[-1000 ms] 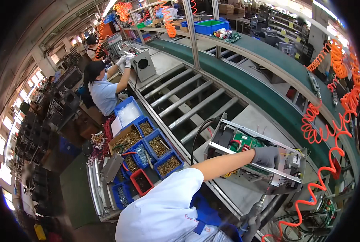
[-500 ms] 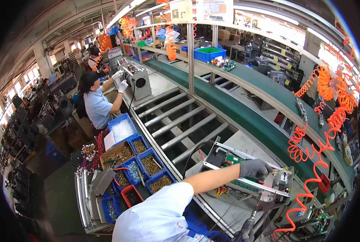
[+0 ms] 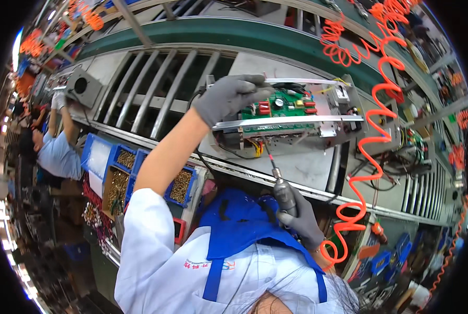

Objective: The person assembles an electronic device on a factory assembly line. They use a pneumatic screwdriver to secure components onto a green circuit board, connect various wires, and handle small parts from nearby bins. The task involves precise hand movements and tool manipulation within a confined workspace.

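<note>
- One open-topped electronics chassis (image 3: 291, 113), fitted with a green circuit board (image 3: 283, 108); it lies on the metal surface (image 3: 310, 166), in front of the wearer.
- Two silver rails along its top, the near rail (image 3: 317, 120) between the board and the wearer.
- Left hand (image 3: 229, 99), grey-gloved: fingers stretched out and slightly parted over the chassis's left end, nothing seen in its grasp; whether it touches the frame cannot be told.
- Right hand (image 3: 303, 220), grey-gloved: fingers wrapped round the body of a power driver (image 3: 284, 196), below the near side of the chassis.
- Driver bit (image 3: 270, 155), pointing up toward that near side, close to yellow wires (image 3: 258, 148); contact with any fastener too small to make out.
- Handling, driver: best lined up squarely with a screw head before power — a slanted bit would likely slip.
- Handling, left hand: a steady hold on the frame should serve better than pressure on the board.
- Clearance: yellow wires out of the bit's path; orange coiled hose (image 3: 383, 139) — near the right forearm — free of snags.
- Stock: brass-coloured fasteners (image 3: 180, 187) in a blue bin (image 3: 192, 188), left of the wearer.
</note>
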The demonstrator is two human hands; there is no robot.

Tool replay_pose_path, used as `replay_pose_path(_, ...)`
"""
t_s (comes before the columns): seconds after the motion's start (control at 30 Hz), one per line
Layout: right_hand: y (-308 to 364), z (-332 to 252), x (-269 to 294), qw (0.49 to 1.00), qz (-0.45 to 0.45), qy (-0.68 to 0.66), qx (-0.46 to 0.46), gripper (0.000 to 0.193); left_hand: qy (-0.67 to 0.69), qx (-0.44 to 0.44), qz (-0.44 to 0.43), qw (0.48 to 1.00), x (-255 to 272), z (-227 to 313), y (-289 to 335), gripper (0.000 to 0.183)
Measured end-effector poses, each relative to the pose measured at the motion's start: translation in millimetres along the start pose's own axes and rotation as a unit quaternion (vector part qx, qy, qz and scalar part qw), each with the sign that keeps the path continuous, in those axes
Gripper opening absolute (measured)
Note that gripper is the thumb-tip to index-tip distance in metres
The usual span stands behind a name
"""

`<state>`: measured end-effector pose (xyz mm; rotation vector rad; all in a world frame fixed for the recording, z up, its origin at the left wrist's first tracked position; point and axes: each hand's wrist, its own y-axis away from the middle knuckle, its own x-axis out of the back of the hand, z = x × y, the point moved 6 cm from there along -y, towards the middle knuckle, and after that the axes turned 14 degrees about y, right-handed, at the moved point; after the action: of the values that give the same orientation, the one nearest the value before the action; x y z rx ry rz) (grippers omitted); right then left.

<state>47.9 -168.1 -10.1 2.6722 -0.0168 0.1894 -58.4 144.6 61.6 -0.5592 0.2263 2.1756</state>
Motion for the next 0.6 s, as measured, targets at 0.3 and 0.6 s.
replay_pose_path(0.3,-16.1,-10.8,-39.6,1.000,-0.011,0.010,0.000,0.091,0.124,0.140,-0.005,0.982,24.6,2.2,24.1,0.035)
replay_pose_path(0.6,-19.3,-16.7,-58.8,0.999,0.034,-0.001,0.026,0.086,-0.596,-0.147,-0.108,0.782,34.8,5.6,36.7,0.020)
